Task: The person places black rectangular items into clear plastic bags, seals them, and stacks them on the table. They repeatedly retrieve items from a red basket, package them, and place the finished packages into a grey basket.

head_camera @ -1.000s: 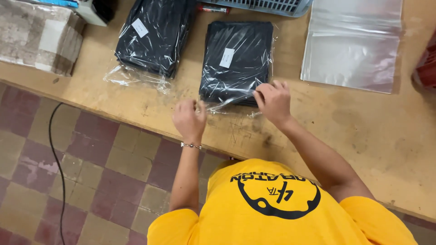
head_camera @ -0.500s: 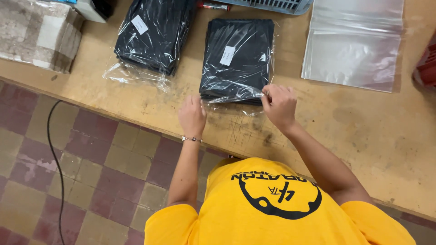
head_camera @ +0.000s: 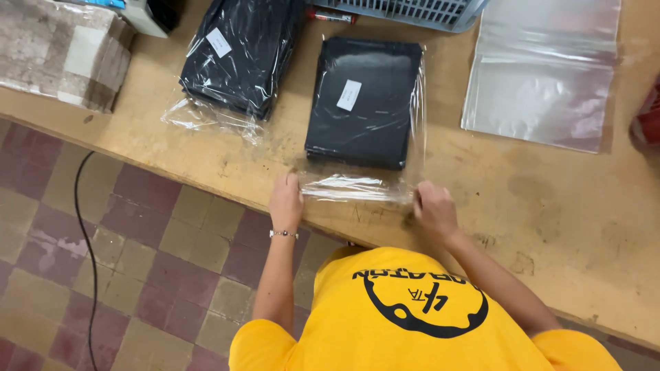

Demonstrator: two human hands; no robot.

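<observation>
On the table [head_camera: 550, 206], a bagged garment [head_camera: 364, 103] lies near the front edge, its open bag flap [head_camera: 354, 187] toward the person. The left hand [head_camera: 286, 200] sits at the flap's left end, the right hand [head_camera: 434, 209] at its right. A stack of bagged garments [head_camera: 237, 58] lies to the left, empty bags [head_camera: 543, 72] to the right, a basket [head_camera: 405, 10] behind, folded cloth [head_camera: 58, 51] far left.

both hands slid back toward the counter edge, left hand [head_camera: 286, 200] and right hand [head_camera: 434, 209] now further apart, bag flap [head_camera: 354, 187] stretched flat between them
</observation>
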